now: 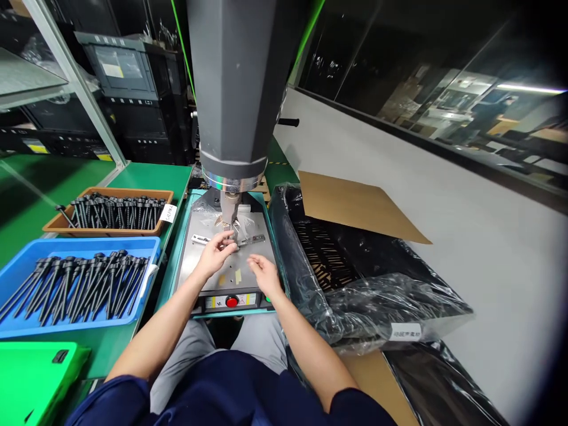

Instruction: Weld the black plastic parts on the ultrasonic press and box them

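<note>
Beneath the metal tip point(229, 207) of a large grey press-like machine point(239, 77), my left hand point(216, 255) reaches to the small fixture in the middle of the metal base plate point(202, 234). Its thumb and fingertips close together around something too small to make out. My right hand point(265, 275) hovers over the right side of the plate, apart from the fixture, with its fingers loosely extended and nothing visible in them. Clear plastic film point(252, 228) lies around the fixture. On the front of the base sits a red button point(232, 302).
At left, a brown tray point(55, 225) and a blue tray point(153, 251) hold several black long-stemmed parts. A green bin point(35, 378) stands nearer. At right is a plastic-lined box point(306, 284) of dark parts, with a cardboard sheet point(359, 204) across it. A white wall point(444, 248) rises beyond.
</note>
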`<state>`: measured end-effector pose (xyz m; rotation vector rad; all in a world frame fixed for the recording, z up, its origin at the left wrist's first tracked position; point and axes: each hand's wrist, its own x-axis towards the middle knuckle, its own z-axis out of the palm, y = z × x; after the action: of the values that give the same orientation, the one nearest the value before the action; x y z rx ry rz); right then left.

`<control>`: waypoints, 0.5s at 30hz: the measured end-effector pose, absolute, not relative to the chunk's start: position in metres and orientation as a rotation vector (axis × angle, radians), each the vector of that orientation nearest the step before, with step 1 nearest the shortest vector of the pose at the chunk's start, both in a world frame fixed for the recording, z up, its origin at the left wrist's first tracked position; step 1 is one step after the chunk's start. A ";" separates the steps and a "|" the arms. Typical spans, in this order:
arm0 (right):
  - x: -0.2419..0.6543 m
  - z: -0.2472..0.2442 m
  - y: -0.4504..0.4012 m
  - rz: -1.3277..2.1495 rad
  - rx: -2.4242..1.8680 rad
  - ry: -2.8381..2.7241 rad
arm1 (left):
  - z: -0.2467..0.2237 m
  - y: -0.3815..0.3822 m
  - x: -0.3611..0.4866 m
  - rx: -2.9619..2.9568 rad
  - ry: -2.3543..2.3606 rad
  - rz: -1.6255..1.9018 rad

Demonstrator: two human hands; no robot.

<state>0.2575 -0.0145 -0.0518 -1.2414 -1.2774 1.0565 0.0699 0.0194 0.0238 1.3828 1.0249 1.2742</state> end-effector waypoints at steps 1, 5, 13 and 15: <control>0.249 -0.050 -0.006 1.127 -1.214 -1.271 | 0.025 0.020 0.070 1.375 1.027 1.284; 0.221 -0.037 0.027 1.158 -1.160 -1.230 | 0.028 0.021 0.069 1.359 1.065 1.290; 0.202 -0.002 0.067 0.732 -1.220 -1.349 | 0.031 0.023 0.068 1.309 1.012 1.318; 0.201 0.004 0.071 0.748 -1.188 -1.407 | 0.035 0.022 0.068 1.310 0.992 1.330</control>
<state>0.2009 0.0705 0.0036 -1.1882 -1.4074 0.7475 0.0680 0.0224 0.0346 1.3105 0.9924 1.3301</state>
